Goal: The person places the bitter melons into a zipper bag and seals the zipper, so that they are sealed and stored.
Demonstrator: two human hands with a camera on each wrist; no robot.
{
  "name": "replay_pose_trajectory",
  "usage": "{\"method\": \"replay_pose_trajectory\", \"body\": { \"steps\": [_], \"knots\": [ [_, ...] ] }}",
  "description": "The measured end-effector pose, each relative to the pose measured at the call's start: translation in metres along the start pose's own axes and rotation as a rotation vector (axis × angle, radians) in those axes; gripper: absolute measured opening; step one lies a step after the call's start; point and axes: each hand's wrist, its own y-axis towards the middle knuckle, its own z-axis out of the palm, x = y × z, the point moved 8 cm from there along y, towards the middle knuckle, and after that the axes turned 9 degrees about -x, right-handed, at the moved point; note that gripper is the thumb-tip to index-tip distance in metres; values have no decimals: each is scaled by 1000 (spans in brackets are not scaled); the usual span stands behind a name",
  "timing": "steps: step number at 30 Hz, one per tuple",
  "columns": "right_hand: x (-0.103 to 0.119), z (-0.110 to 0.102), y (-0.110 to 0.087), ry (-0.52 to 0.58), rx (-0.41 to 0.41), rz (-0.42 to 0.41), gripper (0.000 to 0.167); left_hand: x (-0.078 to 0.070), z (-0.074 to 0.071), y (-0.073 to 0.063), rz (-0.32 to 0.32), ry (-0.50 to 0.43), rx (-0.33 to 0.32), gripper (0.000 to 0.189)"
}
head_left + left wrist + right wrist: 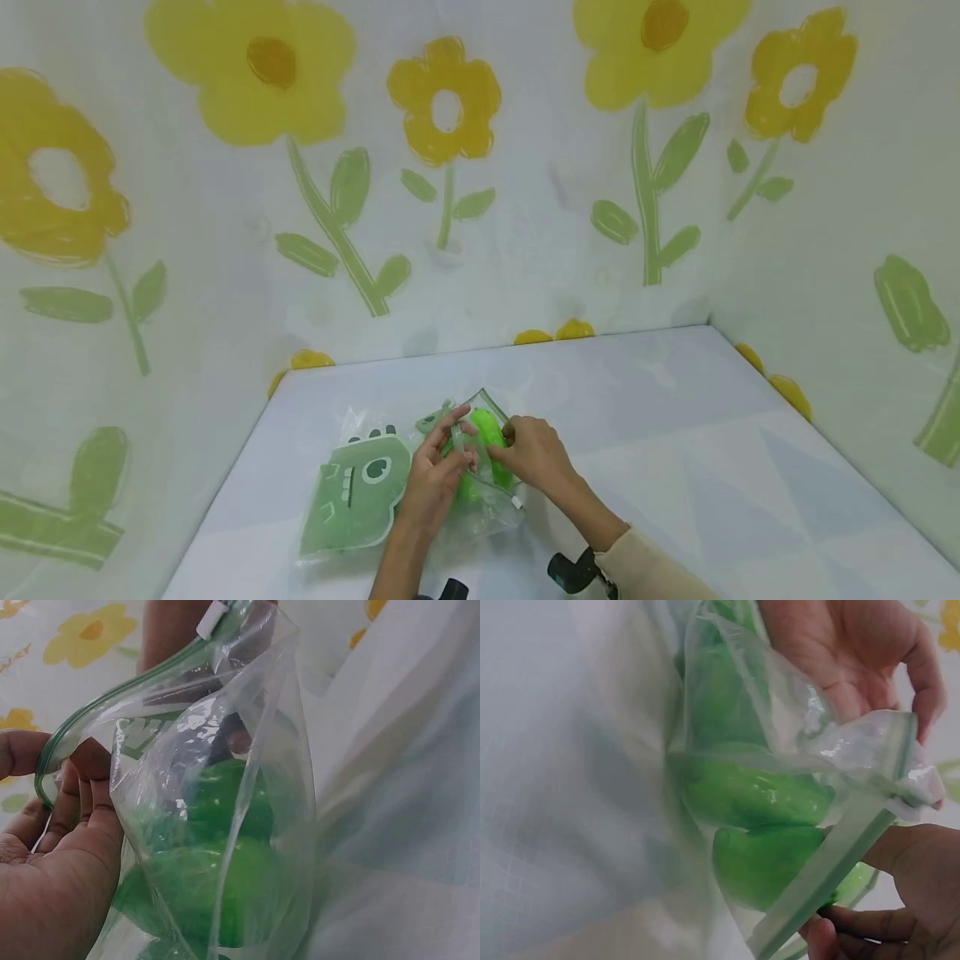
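Observation:
A clear plastic zip bag (491, 512) with a green zip strip and a white slider (212, 620) stands between both hands, its mouth spread apart. Several smooth, rounded bright green things (757, 791) lie inside it; their kind cannot be told. On the left of the mouth, my left hand (433, 479) pinches the strip between thumb and fingers, as the left wrist view (67, 877) shows. My right hand (538, 454) grips the opposite edge beside the uppermost green thing (487, 429). Plastic partly covers its fingertips in the right wrist view.
Left of the hands lies a flat green dinosaur-face pouch (360, 492) in clear plastic. Another small green piece (433, 417) sits behind the left hand. The pale tabletop (637, 400) meets flower-printed curtains (510, 275) at the back and sides.

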Motion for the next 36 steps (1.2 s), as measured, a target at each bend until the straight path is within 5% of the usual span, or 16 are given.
{"method": "replay_pose_trajectory", "body": {
  "steps": [10, 20, 26, 33, 36],
  "knots": [
    [-2, 6, 2, 58, 35, 13, 39, 0, -8, 2, -3, 21, -26, 60],
    [-26, -23, -1, 212, -158, -30, 12, -4, -7, 6, 20, 5, -33, 60],
    [-55, -26, -1, 286, -192, 49, 8, -5, -7, 8, 21, 15, -19, 59],
    [-93, -3, 5, 475, -82, 329, 22, 0, -6, 6, 1, 32, -18, 59],
    [-96, 0, 11, 472, -64, 333, 25, 3, -6, 4, -15, 48, -29, 59]
  ]
}}
